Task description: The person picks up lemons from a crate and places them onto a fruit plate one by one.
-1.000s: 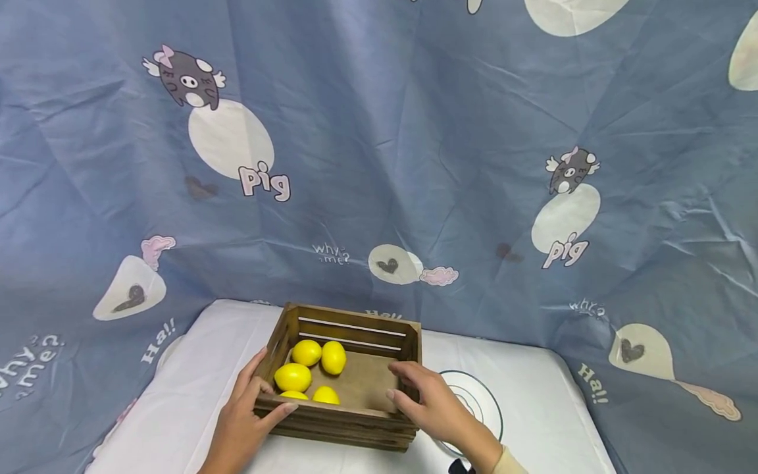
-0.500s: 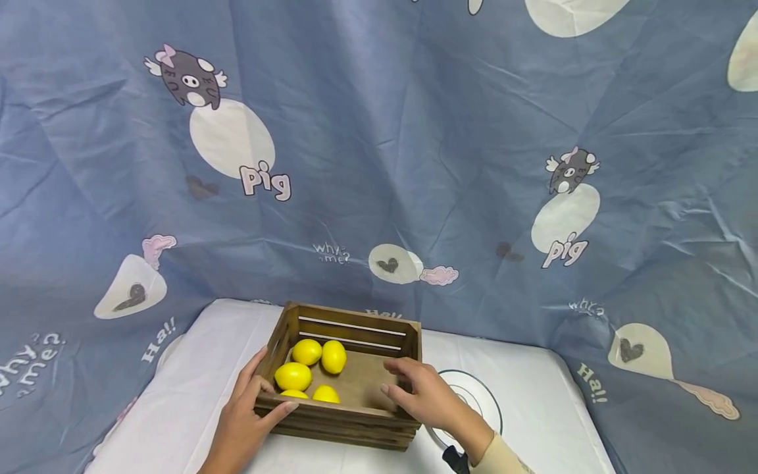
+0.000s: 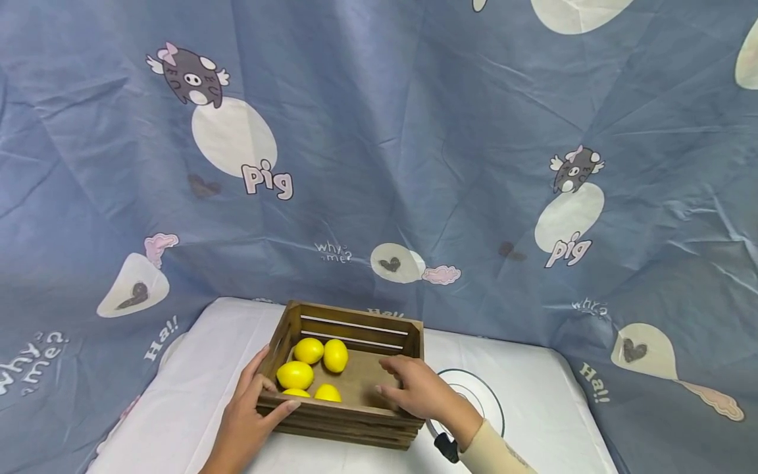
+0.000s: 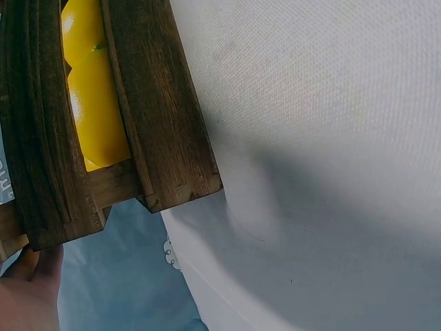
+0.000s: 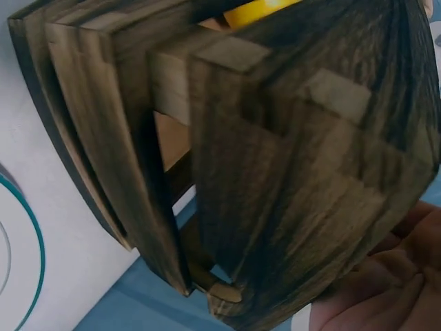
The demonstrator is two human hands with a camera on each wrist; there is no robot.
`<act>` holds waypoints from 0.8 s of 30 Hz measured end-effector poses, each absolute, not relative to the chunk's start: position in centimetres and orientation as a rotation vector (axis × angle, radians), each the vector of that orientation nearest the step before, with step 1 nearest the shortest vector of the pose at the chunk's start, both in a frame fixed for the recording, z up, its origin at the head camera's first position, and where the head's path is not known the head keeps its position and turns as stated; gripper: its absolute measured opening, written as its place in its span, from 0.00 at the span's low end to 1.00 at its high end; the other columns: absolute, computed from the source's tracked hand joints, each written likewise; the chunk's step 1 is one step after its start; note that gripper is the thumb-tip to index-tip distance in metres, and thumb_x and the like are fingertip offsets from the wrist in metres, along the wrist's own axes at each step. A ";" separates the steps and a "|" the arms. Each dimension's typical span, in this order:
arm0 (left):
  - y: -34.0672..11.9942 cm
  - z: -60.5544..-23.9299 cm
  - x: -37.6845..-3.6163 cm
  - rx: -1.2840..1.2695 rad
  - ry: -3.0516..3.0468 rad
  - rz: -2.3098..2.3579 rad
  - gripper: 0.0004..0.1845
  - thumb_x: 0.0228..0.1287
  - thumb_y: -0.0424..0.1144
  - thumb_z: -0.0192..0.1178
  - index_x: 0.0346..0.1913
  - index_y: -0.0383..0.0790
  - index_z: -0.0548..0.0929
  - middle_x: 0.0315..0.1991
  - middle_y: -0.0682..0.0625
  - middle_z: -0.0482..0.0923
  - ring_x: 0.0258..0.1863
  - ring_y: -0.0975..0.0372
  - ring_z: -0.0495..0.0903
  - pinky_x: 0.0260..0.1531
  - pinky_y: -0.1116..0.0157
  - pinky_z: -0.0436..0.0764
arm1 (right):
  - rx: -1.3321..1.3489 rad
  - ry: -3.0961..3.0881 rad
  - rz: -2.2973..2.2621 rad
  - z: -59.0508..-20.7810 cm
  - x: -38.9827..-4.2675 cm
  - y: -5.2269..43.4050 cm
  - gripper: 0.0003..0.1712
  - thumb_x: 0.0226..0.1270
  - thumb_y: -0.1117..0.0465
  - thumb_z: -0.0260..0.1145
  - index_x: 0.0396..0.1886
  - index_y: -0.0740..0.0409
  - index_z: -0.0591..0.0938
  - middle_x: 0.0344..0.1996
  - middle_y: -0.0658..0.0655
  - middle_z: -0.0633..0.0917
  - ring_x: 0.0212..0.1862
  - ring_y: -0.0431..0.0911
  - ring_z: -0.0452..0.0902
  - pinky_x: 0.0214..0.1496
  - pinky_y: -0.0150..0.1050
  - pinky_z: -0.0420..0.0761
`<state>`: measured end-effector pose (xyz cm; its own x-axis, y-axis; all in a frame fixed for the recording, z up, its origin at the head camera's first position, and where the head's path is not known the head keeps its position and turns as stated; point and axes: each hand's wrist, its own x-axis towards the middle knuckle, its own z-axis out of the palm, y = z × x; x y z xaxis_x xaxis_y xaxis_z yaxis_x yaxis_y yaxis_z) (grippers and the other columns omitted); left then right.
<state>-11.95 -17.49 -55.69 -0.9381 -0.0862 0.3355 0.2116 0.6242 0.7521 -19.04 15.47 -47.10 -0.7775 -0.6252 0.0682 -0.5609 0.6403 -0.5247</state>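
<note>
A brown slatted wooden crate [image 3: 340, 424] stands on the white surface, several yellow lemons [image 3: 295, 375] in its left half. My left hand [image 3: 245, 411] grips its front left corner, thumb along the front wall and fingers over the left wall. In the left wrist view, part of that hand [image 4: 31, 296] shows by the crate's end, with lemons [image 4: 96, 110] behind the slats. My right hand [image 3: 423, 392] reaches over the right wall, fingers loosely bent above the crate floor and holding nothing. The right wrist view shows its palm [image 5: 386, 283] beside the crate; its fingers are mostly hidden.
Right of the crate lies a white plate [image 3: 488, 411] with a dark green rim, partly behind my right forearm. A black piece [image 3: 445, 447] sits by that wrist, its kind unclear. Blue printed cloth [image 3: 379, 164] hangs behind the white surface [image 3: 527, 401].
My right hand has shifted a little left, farther over the inside of the crate. The black piece by that wrist has moved up and left with it. My left hand keeps its grip.
</note>
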 end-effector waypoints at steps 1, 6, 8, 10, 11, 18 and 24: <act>-17.5 -55.7 -11.9 -0.102 -2.507 -1.225 0.24 0.61 0.55 0.77 0.37 0.49 0.70 0.83 0.54 0.52 0.73 0.40 0.64 0.50 0.42 0.78 | -0.993 2.732 -0.812 -47.1 -19.1 15.4 0.27 0.76 0.51 0.68 0.62 0.66 0.81 0.56 0.62 0.87 0.51 0.53 0.87 0.53 0.44 0.86; -17.6 -55.9 -11.9 -0.101 -2.506 -1.233 0.24 0.61 0.55 0.76 0.37 0.49 0.70 0.83 0.54 0.52 0.73 0.40 0.64 0.51 0.41 0.78 | -0.949 2.732 -0.784 -47.2 -19.4 14.9 0.27 0.75 0.52 0.70 0.63 0.68 0.81 0.57 0.65 0.86 0.52 0.56 0.87 0.53 0.45 0.86; -17.6 -55.9 -11.9 -0.099 -2.509 -1.236 0.24 0.61 0.56 0.76 0.37 0.49 0.70 0.83 0.54 0.52 0.73 0.39 0.64 0.50 0.41 0.78 | -0.933 2.753 -0.739 -47.2 -19.4 14.6 0.28 0.74 0.52 0.71 0.63 0.68 0.81 0.57 0.65 0.86 0.54 0.56 0.86 0.55 0.47 0.85; -17.6 -55.9 -12.0 -0.101 -2.508 -1.233 0.24 0.62 0.56 0.76 0.36 0.49 0.71 0.83 0.54 0.52 0.73 0.39 0.64 0.49 0.41 0.78 | -0.926 2.775 -0.672 -47.3 -19.3 14.5 0.29 0.73 0.51 0.71 0.64 0.67 0.80 0.58 0.63 0.86 0.57 0.55 0.84 0.59 0.48 0.83; -17.6 -55.9 -12.0 -0.103 -2.509 -1.224 0.23 0.62 0.56 0.76 0.36 0.49 0.71 0.83 0.53 0.52 0.72 0.40 0.65 0.47 0.43 0.79 | -0.922 2.785 -0.638 -47.4 -19.2 14.4 0.30 0.73 0.50 0.72 0.65 0.66 0.80 0.59 0.62 0.86 0.59 0.55 0.84 0.61 0.48 0.82; -17.5 -55.8 -12.1 -0.081 -2.541 -1.186 0.23 0.63 0.56 0.75 0.35 0.49 0.71 0.83 0.52 0.53 0.64 0.47 0.74 0.41 0.52 0.79 | -0.910 2.799 -0.472 -47.5 -18.8 13.7 0.35 0.69 0.47 0.74 0.69 0.61 0.79 0.63 0.57 0.84 0.63 0.52 0.81 0.66 0.46 0.79; -17.3 -55.7 -12.0 -0.074 -2.532 -1.164 0.22 0.62 0.55 0.76 0.36 0.49 0.71 0.82 0.50 0.54 0.66 0.44 0.73 0.41 0.51 0.79 | -0.899 2.777 -0.477 -47.3 -18.8 13.1 0.42 0.66 0.45 0.77 0.74 0.59 0.74 0.67 0.57 0.81 0.66 0.50 0.78 0.67 0.45 0.77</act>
